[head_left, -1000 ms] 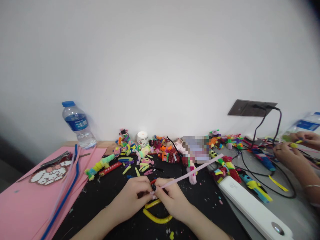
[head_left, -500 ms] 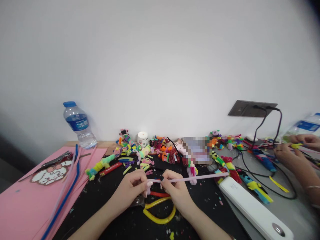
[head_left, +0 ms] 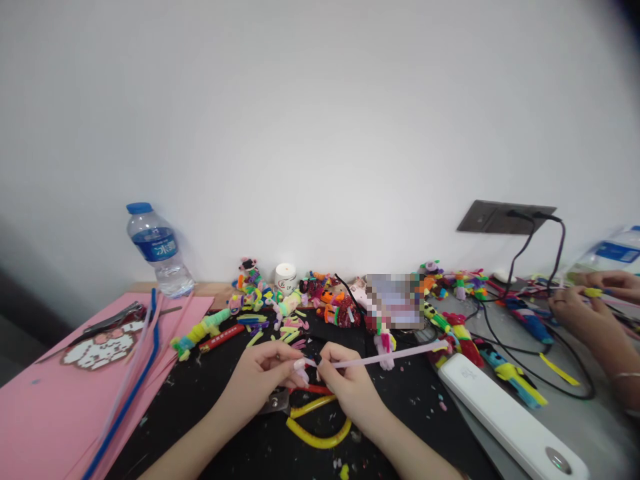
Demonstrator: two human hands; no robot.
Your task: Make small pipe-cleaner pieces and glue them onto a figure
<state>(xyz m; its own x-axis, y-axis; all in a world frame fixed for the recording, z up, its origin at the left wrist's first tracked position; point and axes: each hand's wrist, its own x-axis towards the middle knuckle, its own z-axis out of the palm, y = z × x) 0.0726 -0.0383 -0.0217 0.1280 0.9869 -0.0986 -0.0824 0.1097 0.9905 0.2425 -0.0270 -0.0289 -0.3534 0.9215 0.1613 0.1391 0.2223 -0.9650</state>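
Observation:
A pale pink pipe cleaner [head_left: 390, 356] runs between my two hands, its long free end stretching out to the right. My left hand [head_left: 267, 370] is closed, pinching a bunched part of it between thumb and fingers. Close beside it, my right hand [head_left: 347, 380] also pinches the strand, with fingertips almost meeting the left ones. Below both hands lie scissors with yellow handle loops [head_left: 320, 443] on a black mat [head_left: 240, 440]; their blades are partly hidden by my left hand. Short cut pipe cleaner pieces [head_left: 291, 328] lie just beyond my hands.
Pipe cleaner figures [head_left: 340, 312] line the wall around a white paper cup [head_left: 285, 279]. At left are a water bottle [head_left: 159, 250], pink sheets [head_left: 35, 413] and a blue pipe cleaner [head_left: 125, 413]. A white device [head_left: 510, 413] lies right. Another person's hands [head_left: 583, 313] work at far right.
My right hand has shifted slightly left, and the strand's free end has drawn in a little. The bunched part at my left fingertips shows more.

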